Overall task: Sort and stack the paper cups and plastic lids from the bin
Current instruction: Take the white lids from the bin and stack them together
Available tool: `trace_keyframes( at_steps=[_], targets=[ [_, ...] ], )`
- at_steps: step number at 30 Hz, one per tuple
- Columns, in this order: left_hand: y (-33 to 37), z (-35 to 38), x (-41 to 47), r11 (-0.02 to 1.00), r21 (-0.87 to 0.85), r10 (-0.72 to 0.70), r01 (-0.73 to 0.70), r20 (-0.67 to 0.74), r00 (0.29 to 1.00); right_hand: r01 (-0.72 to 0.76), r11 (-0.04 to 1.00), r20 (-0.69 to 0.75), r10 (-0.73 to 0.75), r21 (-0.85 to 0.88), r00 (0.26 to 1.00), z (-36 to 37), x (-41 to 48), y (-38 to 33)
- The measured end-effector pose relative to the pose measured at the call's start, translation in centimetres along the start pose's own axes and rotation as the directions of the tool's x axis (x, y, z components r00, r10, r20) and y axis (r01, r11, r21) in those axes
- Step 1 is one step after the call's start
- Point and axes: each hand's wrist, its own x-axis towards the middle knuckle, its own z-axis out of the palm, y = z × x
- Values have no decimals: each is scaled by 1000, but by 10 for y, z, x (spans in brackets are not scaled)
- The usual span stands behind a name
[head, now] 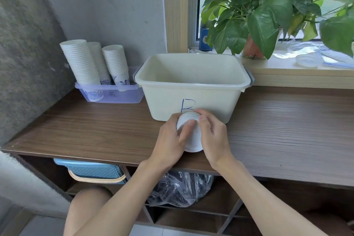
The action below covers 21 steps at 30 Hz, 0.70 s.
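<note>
Low in the centre of the frame, both hands clasp a short nested stack of paper cups (193, 142) just above the wooden counter (95, 130). The left hand (171, 138) wraps it from the left with its thumb laid across the top. The right hand (214, 136) curls round it from the right, thumb beside the other. The stack lies on its side. Its long axis runs up the frame, closed base toward the bottom edge and rims pointing at the front wall of the cream bin (164, 101), almost touching it.

The bin stands just above the hands, at mid-frame. Its inside looks nearly bare, with only a faint pale shape on the floor, too dim to name.

Up and to the left, beside the bin, a clear tray (115, 96) holds three tall cup stacks (82, 61), rims down. That is probably where the held stack goes. It lies on the left hand's side, so that hand has the shorter reach, and the stack would have to swing from lying to upright, rims down, to match them.

Farthest off, at the upper right, clear plastic lids (308, 60) rest on the windowsill, well apart from the cups.
</note>
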Motion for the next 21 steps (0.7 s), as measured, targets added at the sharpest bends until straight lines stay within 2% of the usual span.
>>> trace_keyframes(
  at_steps=[4,7,11,16,19,21],
  targets=[
    [-2,-1,0,995,72,68,-71,37,997,54,996,19,-53,-67,998,-3,0,4],
    [-5,0,0,993,85,75,-78,36,997,102,985,-24,-107,-139,994,-1,-1,4],
    [-7,1,-1,987,111,114,-117,31,993,174,975,-49,-182,-139,982,0,0,5],
    [-6,0,-2,981,141,126,-130,36,991,199,963,-41,-210,-180,977,0,0,9],
    [-2,1,-6,996,44,71,-72,35,997,188,966,-65,-202,-175,977,-1,1,9],
    [-2,1,-11,998,-60,7,-5,42,999,112,991,-101,-119,-73,988,-1,2,6]
  ],
)
